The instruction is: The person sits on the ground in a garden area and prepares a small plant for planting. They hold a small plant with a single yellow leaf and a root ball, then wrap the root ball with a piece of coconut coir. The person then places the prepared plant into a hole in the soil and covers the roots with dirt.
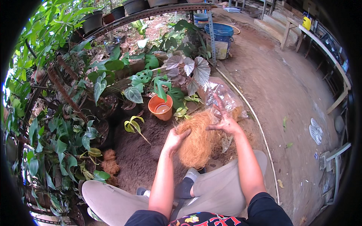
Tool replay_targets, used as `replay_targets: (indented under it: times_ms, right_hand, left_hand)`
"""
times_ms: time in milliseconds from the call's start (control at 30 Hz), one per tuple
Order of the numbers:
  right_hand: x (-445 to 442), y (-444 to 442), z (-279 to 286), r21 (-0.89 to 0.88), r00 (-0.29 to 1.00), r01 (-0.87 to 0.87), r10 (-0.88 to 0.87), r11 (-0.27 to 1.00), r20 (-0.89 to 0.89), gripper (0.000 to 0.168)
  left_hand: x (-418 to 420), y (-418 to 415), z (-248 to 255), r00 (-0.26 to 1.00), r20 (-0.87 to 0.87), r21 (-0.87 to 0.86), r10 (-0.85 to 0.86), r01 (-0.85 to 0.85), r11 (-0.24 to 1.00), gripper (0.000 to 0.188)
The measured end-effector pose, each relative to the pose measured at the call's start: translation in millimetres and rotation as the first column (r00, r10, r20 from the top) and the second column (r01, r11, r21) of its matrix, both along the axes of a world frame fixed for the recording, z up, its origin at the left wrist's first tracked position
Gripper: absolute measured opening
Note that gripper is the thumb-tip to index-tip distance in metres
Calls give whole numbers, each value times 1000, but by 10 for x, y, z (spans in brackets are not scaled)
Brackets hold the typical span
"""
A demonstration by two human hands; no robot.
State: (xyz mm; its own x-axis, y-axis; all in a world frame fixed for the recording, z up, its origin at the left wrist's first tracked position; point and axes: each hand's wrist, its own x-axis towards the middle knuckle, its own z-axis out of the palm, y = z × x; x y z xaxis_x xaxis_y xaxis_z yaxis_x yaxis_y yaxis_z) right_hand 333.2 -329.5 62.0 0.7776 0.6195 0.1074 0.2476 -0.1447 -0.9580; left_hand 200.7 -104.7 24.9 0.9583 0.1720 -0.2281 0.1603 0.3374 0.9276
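Note:
A loose bundle of tan coconut fibre (pixel 196 139) hangs in front of my legs. My left hand (pixel 176 139) grips its left side, thumb on top. On the other side my right hand (pixel 224 120) is spread, fingers apart, close to the bundle's right edge; whether a fingertip touches it I cannot tell. Past that hand lies a clear plastic bag (pixel 223 94) with some fibre in it. An orange plastic pot (pixel 160 108) stands on dark soil (pixel 133 158). A yellow-green leafy cutting (pixel 134 125) lies or stands on the soil, left of the pot.
Dense potted plants (pixel 56 141) crowd the left side. A begonia with dark leaves (pixel 188 67) rises behind the pot. One pale hose (pixel 256 115) runs along the right. Farther back are a blue bucket (pixel 220 36) and a metal rack (pixel 212 34). A wooden bench (pixel 329 53) stands far right.

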Motion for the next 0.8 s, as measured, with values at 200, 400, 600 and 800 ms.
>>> replay_targets:
  times_ms: [200,400,600,800]
  right_hand:
    - [-37,98,226,-265,994,-82,58,961,-95,61]
    - [101,129,-474,40,899,-107,114,993,-424,58]
    - [-260,313,-153,-225,937,-313,261,923,-233,102]
    - [-12,155,-516,-53,823,-56,16,997,-568,115]
  left_hand:
    - [-20,40,26,991,-3,50,135,-134,990,39]
    - [91,31,-87,956,7,86,292,-292,953,35]
    - [87,104,-283,907,56,-49,418,-416,908,41]
    - [3,302,-207,960,165,-306,228,-170,937,43]
